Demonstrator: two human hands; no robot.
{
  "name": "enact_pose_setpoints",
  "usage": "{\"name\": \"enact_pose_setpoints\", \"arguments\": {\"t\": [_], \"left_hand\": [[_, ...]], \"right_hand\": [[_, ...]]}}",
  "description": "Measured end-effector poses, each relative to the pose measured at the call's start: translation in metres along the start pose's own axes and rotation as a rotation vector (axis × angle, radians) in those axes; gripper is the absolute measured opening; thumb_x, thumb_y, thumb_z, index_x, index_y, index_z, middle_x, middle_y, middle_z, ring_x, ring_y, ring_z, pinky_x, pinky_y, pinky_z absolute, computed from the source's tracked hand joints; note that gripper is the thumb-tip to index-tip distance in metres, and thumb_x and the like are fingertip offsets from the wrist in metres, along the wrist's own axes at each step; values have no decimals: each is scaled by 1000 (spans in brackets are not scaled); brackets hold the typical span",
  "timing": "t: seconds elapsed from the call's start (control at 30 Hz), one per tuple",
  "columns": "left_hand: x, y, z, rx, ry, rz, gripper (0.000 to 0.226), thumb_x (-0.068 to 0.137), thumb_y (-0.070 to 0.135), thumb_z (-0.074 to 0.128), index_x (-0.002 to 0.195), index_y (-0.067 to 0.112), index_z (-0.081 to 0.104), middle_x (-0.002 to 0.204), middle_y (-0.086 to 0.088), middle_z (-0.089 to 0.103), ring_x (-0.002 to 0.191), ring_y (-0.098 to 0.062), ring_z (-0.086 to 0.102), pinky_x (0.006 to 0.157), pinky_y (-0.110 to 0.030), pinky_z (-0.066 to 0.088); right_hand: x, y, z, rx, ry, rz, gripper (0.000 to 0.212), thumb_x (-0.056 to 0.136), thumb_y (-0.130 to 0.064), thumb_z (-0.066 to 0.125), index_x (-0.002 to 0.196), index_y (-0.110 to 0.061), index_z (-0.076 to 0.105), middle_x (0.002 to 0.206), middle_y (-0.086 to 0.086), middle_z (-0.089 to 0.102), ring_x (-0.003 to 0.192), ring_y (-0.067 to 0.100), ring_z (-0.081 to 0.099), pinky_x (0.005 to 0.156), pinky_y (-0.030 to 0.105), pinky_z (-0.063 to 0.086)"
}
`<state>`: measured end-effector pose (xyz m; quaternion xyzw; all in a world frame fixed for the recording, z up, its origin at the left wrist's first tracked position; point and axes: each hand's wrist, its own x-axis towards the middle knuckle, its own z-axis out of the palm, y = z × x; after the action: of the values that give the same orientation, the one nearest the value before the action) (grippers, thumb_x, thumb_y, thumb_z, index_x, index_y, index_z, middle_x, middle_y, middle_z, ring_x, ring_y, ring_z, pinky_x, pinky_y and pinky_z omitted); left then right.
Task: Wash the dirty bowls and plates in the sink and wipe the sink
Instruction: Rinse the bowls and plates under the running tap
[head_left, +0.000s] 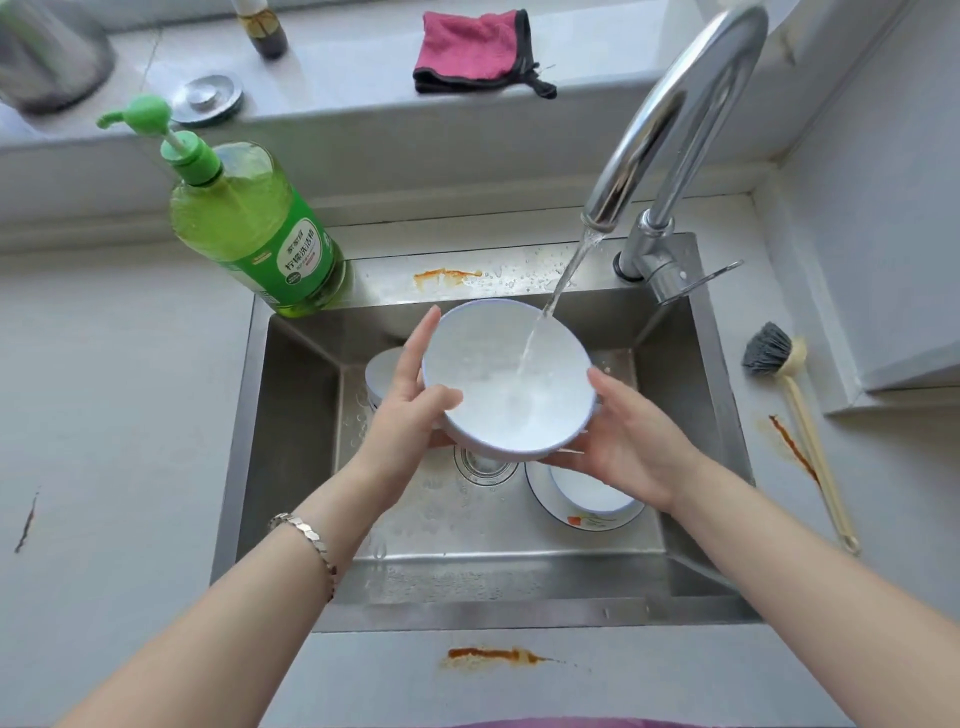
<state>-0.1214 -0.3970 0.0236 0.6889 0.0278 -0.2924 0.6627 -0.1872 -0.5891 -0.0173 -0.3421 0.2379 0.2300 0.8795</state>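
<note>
Soft, even light falls across a pale grey kitchen countertop (119, 415) streaked with orange-brown stains (493, 656).
A raised grey ledge (353, 88) runs along the back, carrying a folded pink cloth (472, 49), a dark bottle (265, 31), a metal drain stopper (208, 98) and a blurred steel vessel (47, 52); a pale wall (883, 234) rises at the right.

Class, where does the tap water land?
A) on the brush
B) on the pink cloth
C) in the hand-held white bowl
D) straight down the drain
C: the stream from the tap falls into the white bowl held by the left hand and right hand.
</note>
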Motion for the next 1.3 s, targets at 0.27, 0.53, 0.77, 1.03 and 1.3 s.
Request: {"name": "enact_pose_setpoints", "arguments": {"t": [0.27,0.53,0.77,1.03,1.3], "left_hand": [[10,-9,-20,60,-110,-2,57,78,28,53,125,58,39,121,28,56,114,-4,55,97,-33,45],[-8,-40,-51,232,185,-304,24,97,12,45,118,10,54,95,-4,65,88,-20,65,82,-30,51],[-29,-69,-63,376,118,-461,20,95,8,44,112,10,54,88,-5,61,82,-20,57,68,-25,43],[-29,-90,-54,445,47,-487,20,94,9,46,111,12,55,96,-9,62,82,-18,57,68,-23,43],[-9,-110,-32,437,-11,-482,16,94,9,47,108,12,55,89,-6,61,75,-14,57,64,-23,41]], "right_hand": [[6,4,-5,-99,65,-223,69,62,-5,63,124,-34,52,104,-1,65,89,20,64,72,36,54],[-5,-17,36,-920,378,-308,52,79,-14,66,108,-55,51,80,-5,62,76,10,62,73,31,57],[9,38,55,-1518,390,-58,62,72,-42,64,126,-59,40,105,2,47,99,15,54,75,27,43],[-9,47,-15,-1445,618,42,60,73,-35,62,130,-43,46,115,1,61,106,20,55,78,30,47],[-19,29,-92,-683,895,35,41,92,-14,49,131,-11,36,115,8,44,97,29,56,65,39,54]]}}
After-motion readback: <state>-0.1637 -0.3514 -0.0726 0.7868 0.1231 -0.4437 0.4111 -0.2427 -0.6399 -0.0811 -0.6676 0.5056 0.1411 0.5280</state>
